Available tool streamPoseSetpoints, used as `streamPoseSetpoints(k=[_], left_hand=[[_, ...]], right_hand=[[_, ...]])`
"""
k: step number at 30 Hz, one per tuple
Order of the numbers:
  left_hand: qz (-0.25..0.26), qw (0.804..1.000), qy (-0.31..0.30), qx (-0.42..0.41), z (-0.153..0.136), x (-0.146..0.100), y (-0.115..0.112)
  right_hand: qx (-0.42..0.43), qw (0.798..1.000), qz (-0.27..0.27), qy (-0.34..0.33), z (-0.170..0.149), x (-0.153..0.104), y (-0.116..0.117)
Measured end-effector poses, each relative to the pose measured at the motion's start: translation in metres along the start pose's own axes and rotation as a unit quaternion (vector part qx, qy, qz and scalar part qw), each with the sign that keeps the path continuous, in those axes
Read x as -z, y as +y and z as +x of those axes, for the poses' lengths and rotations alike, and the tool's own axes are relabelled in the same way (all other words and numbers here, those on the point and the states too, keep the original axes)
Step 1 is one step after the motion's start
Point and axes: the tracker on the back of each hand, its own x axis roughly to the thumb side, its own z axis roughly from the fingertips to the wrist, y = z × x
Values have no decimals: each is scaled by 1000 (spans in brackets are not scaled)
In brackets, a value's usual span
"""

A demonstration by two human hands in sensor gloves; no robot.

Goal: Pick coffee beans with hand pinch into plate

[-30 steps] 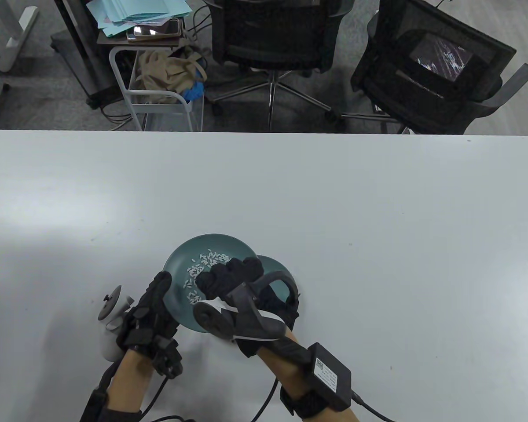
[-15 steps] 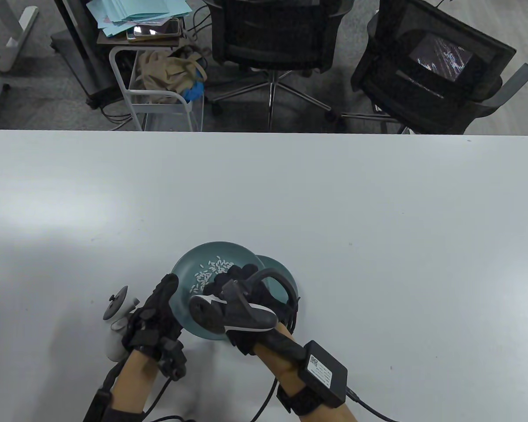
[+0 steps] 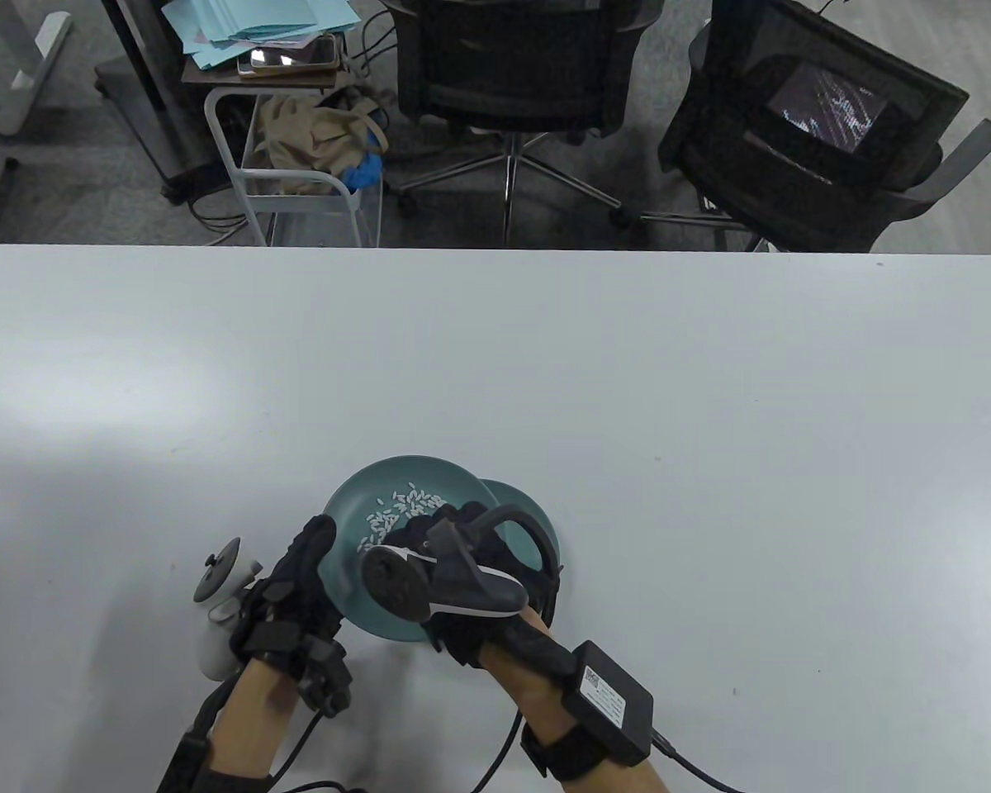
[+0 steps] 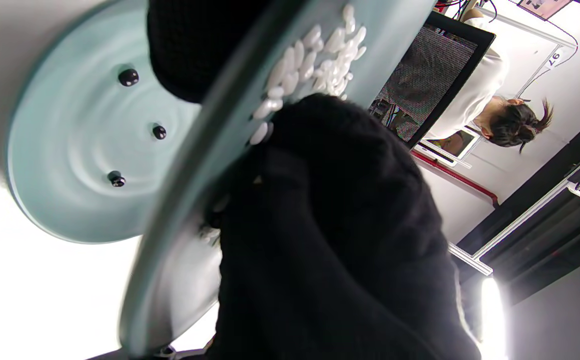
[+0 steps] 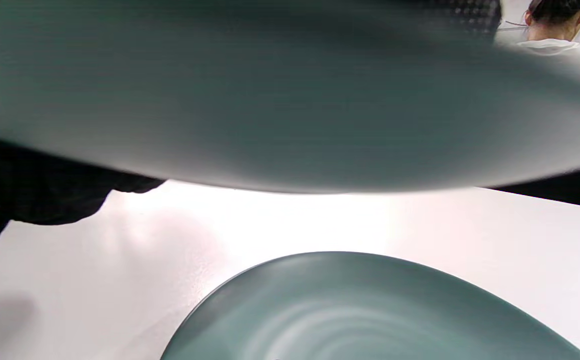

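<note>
My left hand [image 3: 318, 541] grips the left rim of a teal plate [image 3: 417, 475] and holds it tilted above the table. White grains [image 3: 405, 500] lie on it; they also show in the left wrist view [image 4: 320, 50]. My right hand [image 3: 419, 529] reaches into this plate with its fingers [image 4: 330, 150] curled among the grains; what they hold is hidden. A second teal plate [image 3: 537, 512] lies flat on the table under and to the right. The left wrist view shows three dark coffee beans [image 4: 159, 132] on that lower plate [image 4: 69, 200]. The right wrist view shows the held plate's underside [image 5: 290, 100] above the lower plate [image 5: 370, 310].
The white table [image 3: 710, 413] stretches far and to both sides. Its far edge [image 3: 495, 248] has two black office chairs [image 3: 512, 66] and a wire cart [image 3: 297, 165] behind it. A black box [image 3: 611, 694] with a cable sits on my right forearm.
The held plate and both hands shifted slightly right and toward me. My right hand's fingers curled lower into the grains, and its tracker turned a little.
</note>
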Motion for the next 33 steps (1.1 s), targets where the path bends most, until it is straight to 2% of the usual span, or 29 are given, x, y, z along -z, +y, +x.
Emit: streamPoseSetpoints(k=[4, 16, 27, 33], left_hand=[[-11, 1000, 0, -11, 0, 0, 0], [-2, 1000, 0, -1, 0, 0, 1], [3, 1000, -7, -25, 2, -1, 6], [5, 999, -20, -43, 6, -4, 11]], right_hand=[[9, 1000, -21, 0, -3, -2, -3], [10, 1000, -9, -4, -5, -2, 1], [28, 991, -128, 2, -13, -19, -22], [40, 986, -161, 25, -25, -30, -37]])
